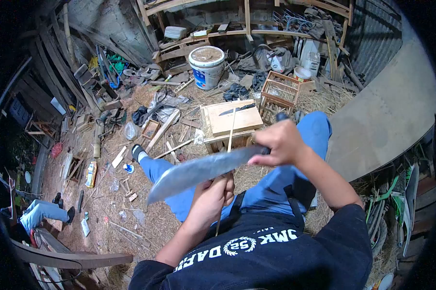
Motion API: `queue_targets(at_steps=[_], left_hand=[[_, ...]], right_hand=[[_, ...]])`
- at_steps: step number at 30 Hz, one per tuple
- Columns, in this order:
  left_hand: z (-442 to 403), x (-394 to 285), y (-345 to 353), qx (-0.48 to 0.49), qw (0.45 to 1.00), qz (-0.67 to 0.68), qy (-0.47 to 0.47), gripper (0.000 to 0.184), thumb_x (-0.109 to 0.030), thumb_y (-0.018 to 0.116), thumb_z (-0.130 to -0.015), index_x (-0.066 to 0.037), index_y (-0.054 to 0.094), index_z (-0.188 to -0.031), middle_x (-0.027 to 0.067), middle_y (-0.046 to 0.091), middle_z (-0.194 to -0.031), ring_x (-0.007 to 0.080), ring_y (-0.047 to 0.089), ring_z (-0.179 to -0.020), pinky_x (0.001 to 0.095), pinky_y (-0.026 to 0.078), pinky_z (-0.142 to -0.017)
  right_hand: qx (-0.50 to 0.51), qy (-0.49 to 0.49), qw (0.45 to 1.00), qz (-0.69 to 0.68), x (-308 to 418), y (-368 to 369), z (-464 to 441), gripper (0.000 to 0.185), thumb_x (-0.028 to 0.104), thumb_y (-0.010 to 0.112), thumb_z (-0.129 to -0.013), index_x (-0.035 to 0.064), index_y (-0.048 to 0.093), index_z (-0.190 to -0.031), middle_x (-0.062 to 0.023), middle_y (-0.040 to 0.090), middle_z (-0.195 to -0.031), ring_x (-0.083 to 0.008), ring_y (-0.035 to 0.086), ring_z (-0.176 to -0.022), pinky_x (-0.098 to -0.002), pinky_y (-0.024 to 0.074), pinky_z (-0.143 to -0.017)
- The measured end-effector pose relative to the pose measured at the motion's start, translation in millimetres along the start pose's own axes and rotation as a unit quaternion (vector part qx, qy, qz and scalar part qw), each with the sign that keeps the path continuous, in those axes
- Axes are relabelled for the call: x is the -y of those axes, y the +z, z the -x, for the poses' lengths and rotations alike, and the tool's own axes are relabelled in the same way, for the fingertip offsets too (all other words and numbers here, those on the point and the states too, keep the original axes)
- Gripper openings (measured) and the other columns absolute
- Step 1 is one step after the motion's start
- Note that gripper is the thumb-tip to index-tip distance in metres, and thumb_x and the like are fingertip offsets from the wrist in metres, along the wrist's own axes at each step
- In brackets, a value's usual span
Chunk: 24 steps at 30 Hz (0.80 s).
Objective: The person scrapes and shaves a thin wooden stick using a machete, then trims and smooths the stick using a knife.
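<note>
A large knife with a broad grey blade (203, 173) lies across the front of my body, its tip pointing left. My right hand (278, 142) is closed around its dark handle. Below the blade my left hand (215, 195) is wrapped round a thin wooden strip (232, 130), which stands roughly upright in the view and passes behind the blade. The strip's lower end shows beneath my left hand, near my shirt. Beyond the blade, a smaller knife with a black handle (242, 109) rests on a wooden block (222, 124).
A white and blue bucket (207, 67) stands behind the block, and a small slatted wooden cage (279, 90) is to its right. Wood scraps and shavings litter the floor. Another person's legs (44, 212) show at the far left. A large curved board (377, 116) fills the right side.
</note>
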<state>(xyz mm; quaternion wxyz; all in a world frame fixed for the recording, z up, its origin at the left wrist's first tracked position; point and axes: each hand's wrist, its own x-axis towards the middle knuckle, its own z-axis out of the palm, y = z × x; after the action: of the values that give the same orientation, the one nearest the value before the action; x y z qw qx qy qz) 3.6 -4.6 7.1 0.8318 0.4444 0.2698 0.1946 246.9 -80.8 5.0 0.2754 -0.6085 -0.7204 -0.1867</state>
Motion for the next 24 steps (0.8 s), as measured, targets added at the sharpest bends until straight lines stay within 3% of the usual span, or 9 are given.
queue_targets(at_steps=[1, 3, 6, 9, 14, 17, 18, 22, 24], left_hand=[[0.2, -3.2, -3.2, 0.060, 0.998, 0.005, 0.006, 0.018, -0.025, 0.047, -0.111, -0.009, 0.051, -0.103, -0.0065, 0.035, -0.064, 0.0032, 0.024, -0.045, 0.0228, 0.020, -0.041], [0.6, -3.7, -7.2, 0.095, 0.995, 0.019, 0.015, 0.019, -0.026, 0.045, -0.111, -0.010, 0.050, -0.101, -0.0073, 0.033, -0.063, 0.0030, 0.023, -0.045, 0.0229, 0.018, -0.041], [1.1, 0.1, -11.1, 0.108, 0.993, 0.026, 0.034, 0.018, -0.028, 0.046, -0.111, -0.013, 0.051, -0.103, -0.0084, 0.030, -0.062, 0.0024, 0.021, -0.046, 0.0229, 0.015, -0.040], [-12.7, 1.4, -19.3, 0.097, 0.994, 0.044, 0.029, 0.019, -0.029, 0.046, -0.111, -0.013, 0.051, -0.103, -0.0082, 0.030, -0.063, 0.0025, 0.021, -0.046, 0.0227, 0.015, -0.040], [-4.0, -2.9, -6.0, 0.030, 1.000, 0.007, 0.006, 0.016, -0.024, 0.046, -0.110, -0.012, 0.051, -0.101, -0.0077, 0.032, -0.064, 0.0031, 0.024, -0.047, 0.0227, 0.017, -0.041], [2.4, -5.2, -4.1, 0.007, 1.000, -0.014, -0.003, 0.017, -0.024, 0.045, -0.110, -0.012, 0.051, -0.100, -0.0074, 0.032, -0.063, 0.0033, 0.024, -0.046, 0.0230, 0.017, -0.041], [5.4, -9.6, -4.1, 0.033, 0.999, 0.003, 0.013, 0.018, -0.024, 0.045, -0.110, -0.012, 0.051, -0.100, -0.0074, 0.032, -0.063, 0.0034, 0.023, -0.046, 0.0231, 0.016, -0.040], [6.3, -7.9, -12.7, 0.090, 0.995, 0.027, 0.028, 0.019, -0.025, 0.043, -0.111, -0.012, 0.050, -0.100, -0.0070, 0.032, -0.063, 0.0032, 0.021, -0.045, 0.0231, 0.015, -0.040], [-4.2, -4.3, -17.6, 0.116, 0.992, 0.035, 0.033, 0.019, -0.027, 0.043, -0.111, -0.013, 0.049, -0.100, -0.0067, 0.032, -0.063, 0.0033, 0.020, -0.045, 0.0235, 0.014, -0.040]], right_hand=[[-0.005, 0.013, 0.999, 0.031, -14.4, 0.5, 1.8, 0.062, 0.067, 0.064, -0.088, 0.0105, 0.057, -0.064, -0.0124, 0.057, -0.055, -0.0322, 0.064, -0.054, -0.0421, 0.0485, -0.050], [-0.072, 0.239, 0.968, 0.013, -64.3, 10.6, 8.2, 0.063, 0.066, 0.065, -0.088, 0.0076, 0.060, -0.066, -0.0146, 0.059, -0.057, -0.0352, 0.064, -0.055, -0.0447, 0.0482, -0.051], [-0.071, 0.305, 0.945, 0.097, -89.8, -9.8, 13.5, 0.062, 0.064, 0.064, -0.090, 0.0058, 0.064, -0.068, -0.0166, 0.060, -0.058, -0.0378, 0.064, -0.057, -0.0466, 0.0478, -0.053], [-0.067, 0.241, 0.967, -0.048, -45.1, -5.0, 12.1, 0.062, 0.064, 0.063, -0.091, 0.0062, 0.064, -0.068, -0.0164, 0.060, -0.058, -0.0373, 0.064, -0.056, -0.0455, 0.0474, -0.052], [0.030, 0.068, 0.997, -0.022, 20.9, -0.4, -0.3, 0.064, 0.070, 0.065, -0.085, 0.0101, 0.056, -0.064, -0.0108, 0.060, -0.058, -0.0314, 0.064, -0.053, -0.0412, 0.0486, -0.049], [0.000, -0.003, 1.000, -0.007, 16.7, 2.6, -5.3, 0.063, 0.070, 0.065, -0.085, 0.0111, 0.057, -0.064, -0.0103, 0.060, -0.058, -0.0316, 0.064, -0.053, -0.0409, 0.0485, -0.049], [-0.007, 0.017, 1.000, 0.013, 2.9, 1.4, -6.2, 0.062, 0.069, 0.066, -0.085, 0.0104, 0.060, -0.065, -0.0113, 0.060, -0.057, -0.0312, 0.064, -0.054, -0.0419, 0.0495, -0.050], [-0.052, 0.332, 0.942, -0.011, -76.8, 2.7, -0.8, 0.068, 0.071, 0.058, -0.091, 0.0058, 0.071, -0.075, -0.0162, 0.061, -0.057, -0.0326, 0.064, -0.054, -0.0432, 0.0490, -0.053], [-0.050, 0.319, 0.946, -0.025, -70.0, 0.3, 1.8, 0.068, 0.071, 0.057, -0.092, 0.0061, 0.072, -0.077, -0.0166, 0.060, -0.057, -0.0335, 0.064, -0.054, -0.0428, 0.0485, -0.053]])
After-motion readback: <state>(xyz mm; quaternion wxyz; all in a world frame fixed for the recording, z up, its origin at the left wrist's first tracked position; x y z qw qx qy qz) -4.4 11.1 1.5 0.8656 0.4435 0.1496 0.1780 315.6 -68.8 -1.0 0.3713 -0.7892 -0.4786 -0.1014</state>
